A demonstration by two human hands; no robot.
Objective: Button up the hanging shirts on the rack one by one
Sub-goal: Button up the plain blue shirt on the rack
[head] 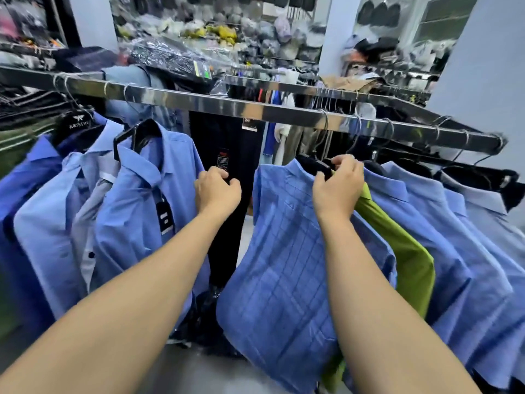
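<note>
Places are given relative to the steel rail, which runs from upper left down to lower right. Below its left end hangs a black hanger lettered "KRISTIN" or similar under a small winged emblem; the first letter is uncertain. Beside it hang three blue shirts, the rightmost, an open-collared blue shirt, carrying a black swing tag whose white print is too small to read. Below the rail's middle, in the gap between the two shirt groups, the left hand hovers with fingers loosely curled and, as far as can be judged, grasping nothing; behind it hang dark trousers with a red-and-white label, illegible. Just right of the gap hangs the checked blue shirt, the probable work piece, its long axis dropping from the rail toward the viewer, side-on with its front placket not in view. The right hand pinches the black hanger top at that shirt's collar, with a green shirt just behind. The shirt lies directly below this grip, so the right hand is nearer; the left would probably have to cross the gap rightward to reach the placket. Further blue shirts fill the rail's right end.
</note>
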